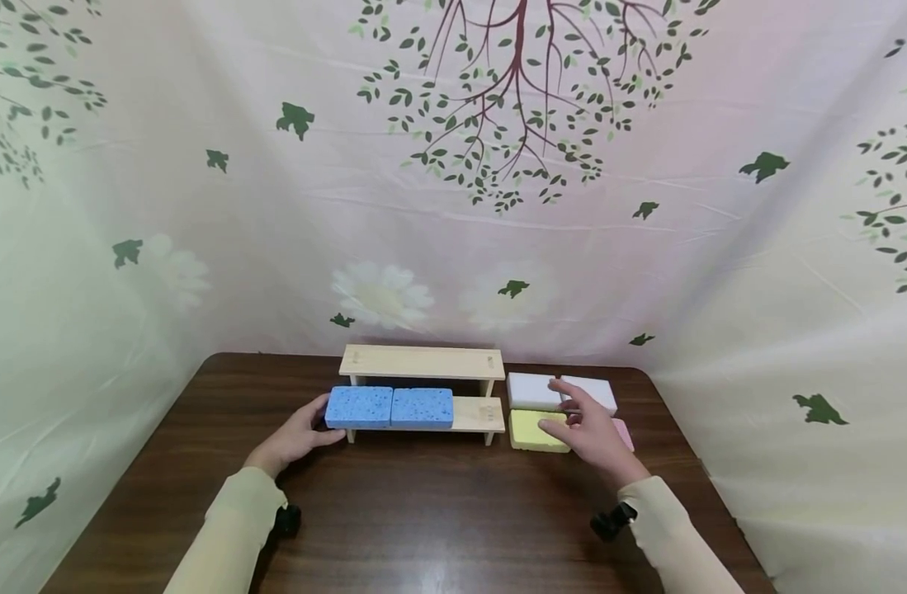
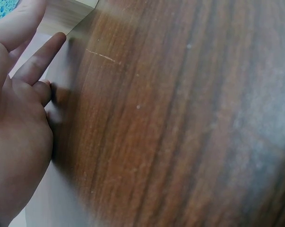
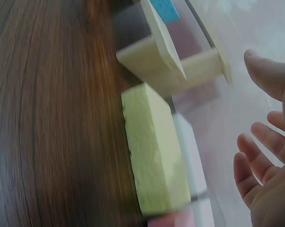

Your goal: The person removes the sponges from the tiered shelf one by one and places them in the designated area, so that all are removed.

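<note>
Two blue sponges [image 1: 359,407] lie side by side on the lower step of a pale wooden two-tier stand [image 1: 423,361]. Beside the left end of that step is my left hand [image 1: 299,433], thumb toward the front and fingers spread, close against the left blue sponge; whether it touches is unclear. My right hand [image 1: 594,429] hovers over the sponges at the right, fingers apart and nothing held. Below it are a yellow sponge [image 1: 531,431], two white sponges [image 1: 531,389] and a pink sponge [image 1: 623,433], mostly hidden by the hand.
The stand's upper tier bears nothing. A dark wood-grain table [image 1: 431,511] carries everything, and a pale printed cloth [image 1: 423,247] hangs behind it and on both sides. The right end of the lower step [image 1: 477,412] is bare wood.
</note>
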`<state>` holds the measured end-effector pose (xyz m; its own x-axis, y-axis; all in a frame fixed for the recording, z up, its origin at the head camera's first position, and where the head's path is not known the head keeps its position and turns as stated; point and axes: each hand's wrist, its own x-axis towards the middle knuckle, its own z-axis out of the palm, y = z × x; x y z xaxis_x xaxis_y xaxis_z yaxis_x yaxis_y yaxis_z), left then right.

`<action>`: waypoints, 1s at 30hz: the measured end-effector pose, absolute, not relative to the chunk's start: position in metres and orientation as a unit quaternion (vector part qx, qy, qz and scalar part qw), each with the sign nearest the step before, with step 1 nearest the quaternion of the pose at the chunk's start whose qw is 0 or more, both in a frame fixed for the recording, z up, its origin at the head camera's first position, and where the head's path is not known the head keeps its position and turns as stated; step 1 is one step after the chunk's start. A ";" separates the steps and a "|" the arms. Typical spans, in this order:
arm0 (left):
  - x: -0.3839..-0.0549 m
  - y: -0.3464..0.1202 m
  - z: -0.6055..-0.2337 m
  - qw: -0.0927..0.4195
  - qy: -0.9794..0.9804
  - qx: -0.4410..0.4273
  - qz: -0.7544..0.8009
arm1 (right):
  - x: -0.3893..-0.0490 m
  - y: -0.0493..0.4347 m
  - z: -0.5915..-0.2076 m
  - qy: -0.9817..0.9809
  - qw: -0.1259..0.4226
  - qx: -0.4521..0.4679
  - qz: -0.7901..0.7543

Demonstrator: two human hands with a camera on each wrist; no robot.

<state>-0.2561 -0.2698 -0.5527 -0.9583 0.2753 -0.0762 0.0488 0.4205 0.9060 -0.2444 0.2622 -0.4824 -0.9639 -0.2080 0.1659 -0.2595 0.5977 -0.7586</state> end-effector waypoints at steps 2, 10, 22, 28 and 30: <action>-0.257 -0.270 -0.553 0.106 0.835 0.098 0.530 | -0.246 0.253 -0.482 -0.891 0.033 0.151 0.427; -0.256 -0.269 -0.553 0.108 0.834 0.095 0.532 | -0.250 0.221 -0.486 -0.883 0.024 0.196 0.425; -0.258 -0.270 -0.555 0.106 0.832 0.091 0.536 | -0.260 0.173 -0.488 -0.885 -0.023 0.259 0.387; -0.257 -0.269 -0.554 0.106 0.833 0.093 0.535 | -0.265 0.156 -0.489 -0.887 -0.020 0.266 0.377; -0.257 -0.269 -0.554 0.105 0.832 0.090 0.536 | -0.267 0.152 -0.489 -0.889 -0.015 0.269 0.370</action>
<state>-0.2568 -0.2694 -0.5540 -0.9614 0.2637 -0.0786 0.0374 0.4080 0.9122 -0.2668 0.1516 -0.4893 -0.8548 -0.4892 0.1731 -0.4674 0.5808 -0.6665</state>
